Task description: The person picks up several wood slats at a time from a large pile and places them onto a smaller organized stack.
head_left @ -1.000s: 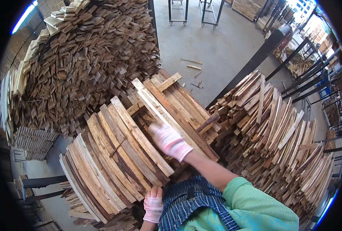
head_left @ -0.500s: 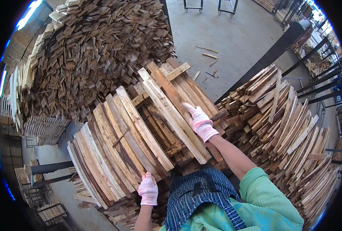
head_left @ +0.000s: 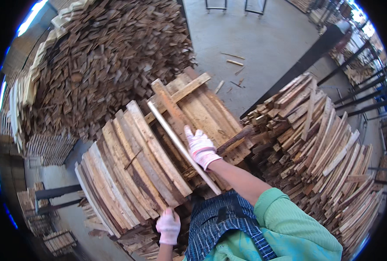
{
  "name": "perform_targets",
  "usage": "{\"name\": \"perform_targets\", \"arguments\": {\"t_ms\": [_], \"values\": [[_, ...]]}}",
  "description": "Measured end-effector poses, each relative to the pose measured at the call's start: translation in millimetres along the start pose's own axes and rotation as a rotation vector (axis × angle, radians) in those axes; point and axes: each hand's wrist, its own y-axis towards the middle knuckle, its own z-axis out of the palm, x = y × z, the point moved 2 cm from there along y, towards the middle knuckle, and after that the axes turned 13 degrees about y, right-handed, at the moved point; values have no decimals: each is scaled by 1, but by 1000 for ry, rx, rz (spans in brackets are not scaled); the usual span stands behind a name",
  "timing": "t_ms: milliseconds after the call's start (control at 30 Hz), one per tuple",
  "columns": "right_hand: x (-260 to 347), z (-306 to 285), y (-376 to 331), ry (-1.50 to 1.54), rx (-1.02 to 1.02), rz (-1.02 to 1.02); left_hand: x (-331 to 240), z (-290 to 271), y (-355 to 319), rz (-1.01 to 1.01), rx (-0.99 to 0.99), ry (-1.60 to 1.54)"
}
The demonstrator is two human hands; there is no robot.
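Observation:
My right hand [head_left: 201,148], in a pale pink-and-white knit glove, lies over the stack with its fingers stretched out. It rests against a brown board [head_left: 171,101], just right of a narrow pale plank [head_left: 179,145] that appears tipped onto its edge. Left of that plank is a dark gap in the layer, then a row of boards [head_left: 132,156] side by side. My left hand [head_left: 168,226], gloved too, is curled at the near ends of those boards, thumb upward; whatever its fingers hold is hidden.
A crosspiece [head_left: 189,90] lies under the loose boards at the far end. A large heap of short wood pieces [head_left: 111,65] rises behind on the left. Stacked planks [head_left: 324,148] stand at right beside a dark metal beam [head_left: 293,69]. Wood scraps [head_left: 235,62] lie on the floor.
My right hand has moved left across the stack. The pale plank has shifted left and turned to show a narrower face; the brown board has moved left too. My left hand has barely moved.

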Motion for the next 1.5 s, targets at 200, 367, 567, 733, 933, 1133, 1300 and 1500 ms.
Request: {"name": "perform_targets", "arguments": {"t_ms": [200,367,567,733,933,1133,1300,1500], "values": [[-6,-48,-6,70,55,-65,-20,-67,-45,191,260,-385],[-36,-49,-5,-83,32,13,-100,-127,34,275,-191,-1102],[-17,-17,-10,-224,-270,-249,-217,-268,212,376,-106,-1488],[-18,21,-32,-7,-100,-163,-170,-169,296,420,-310,-805],[-1,-25,-48,75,-213,-110,-121,3,244,-191,-244,-665],[4,-58,-54,181,-376,-376,-152,17,247,-71,147,-158],[11,-35,-43,330,-493,-411,-108,-42,225,-52,-60,-815],[15,53,5,327,-147,-227,19,-235,281,-87,-646,-1500]]}}
